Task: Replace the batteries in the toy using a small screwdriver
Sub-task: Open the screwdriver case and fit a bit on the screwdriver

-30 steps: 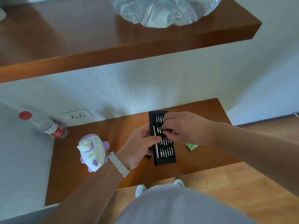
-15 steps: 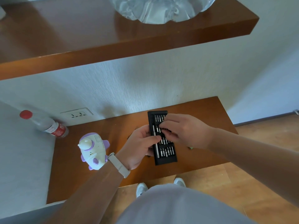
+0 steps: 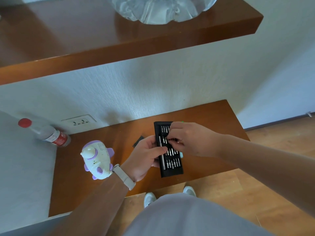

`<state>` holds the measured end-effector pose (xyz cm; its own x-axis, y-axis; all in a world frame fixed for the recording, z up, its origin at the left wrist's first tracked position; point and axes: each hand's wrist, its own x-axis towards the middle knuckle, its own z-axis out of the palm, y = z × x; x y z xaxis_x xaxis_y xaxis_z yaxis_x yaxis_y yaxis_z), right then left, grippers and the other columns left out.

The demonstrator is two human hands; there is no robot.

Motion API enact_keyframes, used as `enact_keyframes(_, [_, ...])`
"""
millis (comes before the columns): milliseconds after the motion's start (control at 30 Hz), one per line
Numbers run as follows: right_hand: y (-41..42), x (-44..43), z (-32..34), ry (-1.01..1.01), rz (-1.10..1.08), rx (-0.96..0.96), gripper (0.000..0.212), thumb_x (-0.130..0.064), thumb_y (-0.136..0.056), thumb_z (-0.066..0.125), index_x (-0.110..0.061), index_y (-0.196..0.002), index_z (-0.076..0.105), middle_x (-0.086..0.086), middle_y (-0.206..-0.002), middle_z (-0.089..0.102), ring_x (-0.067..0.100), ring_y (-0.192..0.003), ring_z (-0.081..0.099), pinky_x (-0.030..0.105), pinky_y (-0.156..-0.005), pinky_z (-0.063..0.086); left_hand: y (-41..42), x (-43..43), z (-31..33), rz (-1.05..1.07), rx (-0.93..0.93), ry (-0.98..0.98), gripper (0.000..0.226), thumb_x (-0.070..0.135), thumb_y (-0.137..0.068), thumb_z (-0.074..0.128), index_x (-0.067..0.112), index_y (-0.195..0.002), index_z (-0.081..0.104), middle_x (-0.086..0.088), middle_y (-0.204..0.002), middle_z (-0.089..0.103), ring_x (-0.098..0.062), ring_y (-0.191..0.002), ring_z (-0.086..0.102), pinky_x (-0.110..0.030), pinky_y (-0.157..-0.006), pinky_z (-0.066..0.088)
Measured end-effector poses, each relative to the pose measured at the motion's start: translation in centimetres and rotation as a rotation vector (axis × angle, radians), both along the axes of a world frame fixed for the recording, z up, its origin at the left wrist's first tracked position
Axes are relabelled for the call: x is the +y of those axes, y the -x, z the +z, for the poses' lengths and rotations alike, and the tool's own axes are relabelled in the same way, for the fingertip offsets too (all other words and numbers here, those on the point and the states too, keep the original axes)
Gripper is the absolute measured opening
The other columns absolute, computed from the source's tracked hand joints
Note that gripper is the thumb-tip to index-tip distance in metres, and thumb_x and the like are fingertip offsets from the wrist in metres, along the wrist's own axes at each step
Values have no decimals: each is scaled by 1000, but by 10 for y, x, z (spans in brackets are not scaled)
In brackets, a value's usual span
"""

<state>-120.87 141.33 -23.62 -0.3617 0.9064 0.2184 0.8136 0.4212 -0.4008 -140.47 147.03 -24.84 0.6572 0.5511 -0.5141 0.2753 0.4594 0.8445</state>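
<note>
I am looking down on a brown lower shelf (image 3: 81, 193) set against a white wall. The left hand (image 3: 146, 155) is gripping a black tool case (image 3: 171, 171) by its left edge, with the thumb lying across the top and the other fingers curling underneath. The case is sitting over the right half of the shelf, its long side running near to far, and I cannot tell whether it is resting on the wood. A silver screwdriver (image 3: 164, 161) is lying in the left channel of the case, partly under the thumb, with rows of small bits (image 3: 173, 163) filling the rest.

The right hand (image 3: 190, 138) is reaching in from the right, its fingertips bunching narrowly over the middle rows. I cannot tell whether a bit is sitting between them.

The toy (image 3: 97, 159), white with purple trim, is lying on the shelf just left of the left wrist, which is wearing a pale strap (image 3: 123, 176). A flat dark piece (image 3: 138, 141) is lying beyond the left hand. At the far left a clear bottle (image 3: 49, 133) with a red cap is lying beside a wall socket (image 3: 79, 120).
</note>
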Motion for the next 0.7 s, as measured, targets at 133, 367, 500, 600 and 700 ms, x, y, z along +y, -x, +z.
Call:
enact_keyframes(133, [-2, -2, -3, -76, 58, -80, 31, -20, -96, 44, -5, -84, 68, 7, -81, 64, 21, -73, 64, 32, -60, 56, -2, -3, -2, -24, 4, -23, 24, 3, -99, 57, 8, -122, 59, -11, -108, 76, -26, -101, 74, -39, -76, 61])
enact_keyframes(367, [-6, -11, -11, -175, 22, -124, 27, -17, -97, 49, -4, -90, 71, 7, -87, 70, 19, -82, 64, 30, -69, 56, -10, -3, -2, 4, -25, -31, 24, 1, -99, 56, 6, -121, 60, -16, -111, 74, -31, -102, 73, -44, -78, 62])
enact_keyframes(500, [-5, -14, -10, -86, -66, 6, 30, -21, -97, 47, -4, -92, 72, 8, -88, 68, 18, -78, 65, 28, -66, 57, -13, -2, -2, 12, -34, -25, 25, 1, -98, 56, 5, -123, 60, -16, -110, 74, -31, -103, 73, -44, -78, 61])
enact_keyframes(600, [-9, -15, -2, 55, -83, 80, 33, -27, -97, 48, -7, -102, 73, 6, -98, 66, 15, -82, 65, 24, -69, 56, -13, -1, -1, 13, -37, -16, 26, 2, -98, 57, 4, -124, 59, -15, -111, 74, -32, -103, 73, -45, -78, 61])
enact_keyframes(700, [-16, -13, 3, 191, -132, 97, 28, -30, -99, 56, -11, -114, 71, 0, -110, 63, 16, -96, 64, 30, -80, 57, -13, -2, -2, -1, -25, -16, 26, 2, -98, 57, 4, -124, 59, -15, -110, 75, -31, -104, 73, -46, -79, 61])
